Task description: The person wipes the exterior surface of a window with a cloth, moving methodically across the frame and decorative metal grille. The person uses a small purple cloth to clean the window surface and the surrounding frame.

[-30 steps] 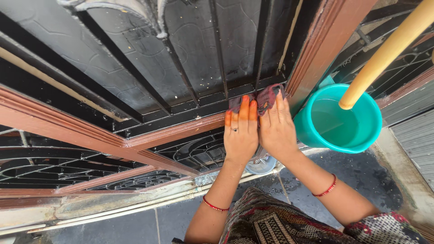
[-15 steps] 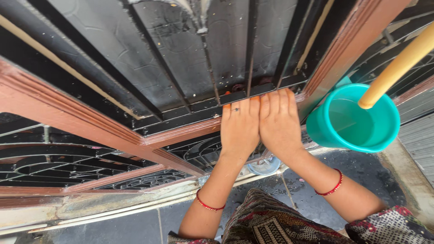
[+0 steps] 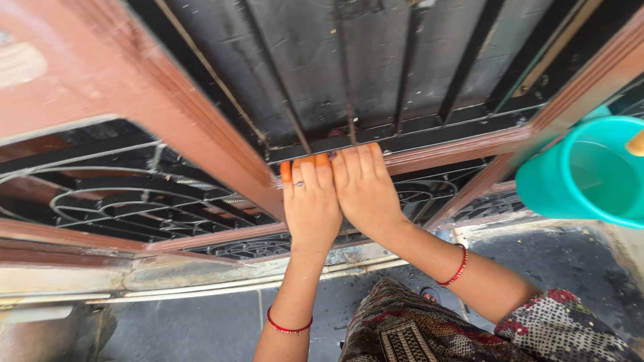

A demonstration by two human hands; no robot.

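Brown rail (image 3: 463,144) under both flat hands (image 3: 339,194).

Dark wet floor (image 3: 557,268), black iron grille (image 3: 121,208) (scrollwork pattern), teal bucket (image 3: 590,174), daylight
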